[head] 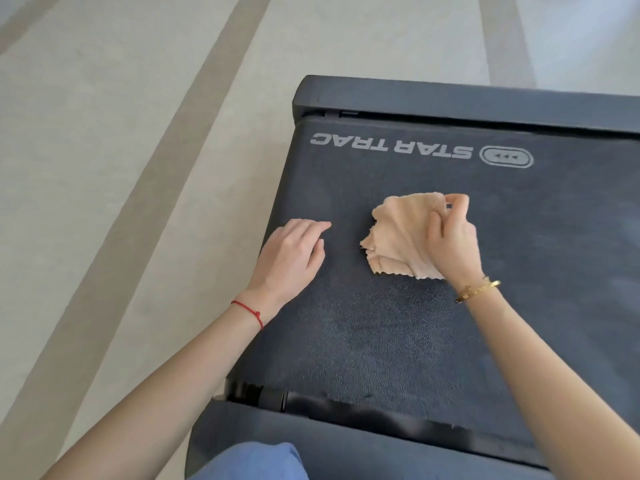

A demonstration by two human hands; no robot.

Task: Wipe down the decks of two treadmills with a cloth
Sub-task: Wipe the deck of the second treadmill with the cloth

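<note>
Blue-clad knee [256, 460] at bottom centre, nearest the lens. Right hand [452, 237], centre-right of frame, pinches the peach cloth [398, 233] at its upper corner, fingers curled; the cloth lies bunched on the treadmill deck [381, 334]. Left hand [294, 254], left of the cloth and apart from it, rests fingertips on the deck, fingers relaxed. Risk, judged: a corner pinch lets the cloth fold or drag, leaving streaks; a loose belt could slip under the bracing hand.

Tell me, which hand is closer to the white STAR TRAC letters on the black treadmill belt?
Right. The right hand, gripping the peach cloth, sits just below the STAR TRAC letters; the left hand rests lower, toward the belt's left edge.
</note>
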